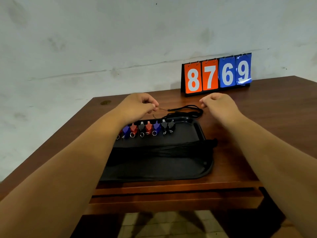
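A black tray (pixel 197 127) lies on the brown wooden table (pixel 257 134). Along its far edge stands a row of several whistles (pixel 149 128) in blue, red and black, each with a metal ring. A bundle of black cords (pixel 163 152) lies across the tray's middle. Beyond the tray a single black lanyard (pixel 188 109) lies coiled on the table. My left hand (pixel 139 107) pinches the thin end of this lanyard between thumb and forefinger. My right hand (pixel 219 104) hovers just right of the coil with its fingers curled, holding nothing that I can see.
A flip scoreboard (pixel 216 75) showing 8 7 in orange and 6 9 in blue stands at the table's far edge against a pale wall. The table's front edge lies near my body, with tiled floor below.
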A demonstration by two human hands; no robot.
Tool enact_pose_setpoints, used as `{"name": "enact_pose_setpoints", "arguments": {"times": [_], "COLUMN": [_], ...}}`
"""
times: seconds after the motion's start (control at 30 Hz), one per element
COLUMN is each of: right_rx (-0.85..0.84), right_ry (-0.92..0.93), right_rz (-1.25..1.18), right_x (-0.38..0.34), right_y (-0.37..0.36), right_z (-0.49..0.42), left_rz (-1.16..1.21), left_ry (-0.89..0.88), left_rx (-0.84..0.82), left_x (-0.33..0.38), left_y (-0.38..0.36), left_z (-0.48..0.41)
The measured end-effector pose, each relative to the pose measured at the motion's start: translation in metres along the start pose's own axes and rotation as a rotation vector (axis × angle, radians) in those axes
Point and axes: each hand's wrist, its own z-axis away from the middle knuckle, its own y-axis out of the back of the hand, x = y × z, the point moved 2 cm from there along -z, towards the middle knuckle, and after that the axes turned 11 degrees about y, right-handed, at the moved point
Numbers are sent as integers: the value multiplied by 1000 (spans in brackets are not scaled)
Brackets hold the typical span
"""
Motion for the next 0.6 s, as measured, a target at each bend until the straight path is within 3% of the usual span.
{"name": "enact_pose_setpoints", "arguments": {"times": [0.23, 0.6], "right_rx": [113, 48], "right_ry": [-27, 4], "right_rz": [32, -4], "right_x": [40, 55], "right_y": [-6, -7], "right_z": [-25, -39], "left_rz": [-119, -555], "left_ry": [-21, -16], "left_rx": [-18, -85], "left_x": [13, 21], "left_y": [-27, -82], "left_z": [-62, -137]}}
